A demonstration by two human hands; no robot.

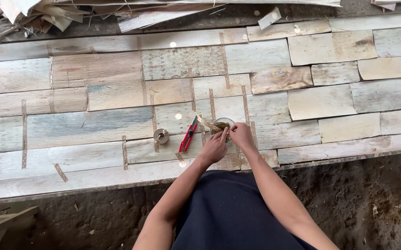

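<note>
1. Pale, weathered veneer sheets [117,97] lie edge to edge across the bench, joined here and there by short strips of brown tape [24,134].
2. A small clear bowl [222,124] sits on the veneer in front of the person; inside is a brownish wet-looking mass, too small to identify.
3. The right hand [241,135] is at the bowl's rim, fingertips pinched over it on what looks like the end of a tape strip [208,123] that runs off to the left.
4. The left hand [214,149] is just beside it, fingers curled and touching the same spot; whether it truly pinches the strip I cannot tell.
5. A red utility knife [188,135] lies just left of the hands, and a small tape roll [161,135] stands further left, apart from it.
6. Risk, as I judge it: the bowl is light and both hands press at its edge, so a tug on the strip could tip it and spill the contents over the veneer.
7. The knife lies close to the left wrist; a careless sweep could knock it or nick the skin.
</note>
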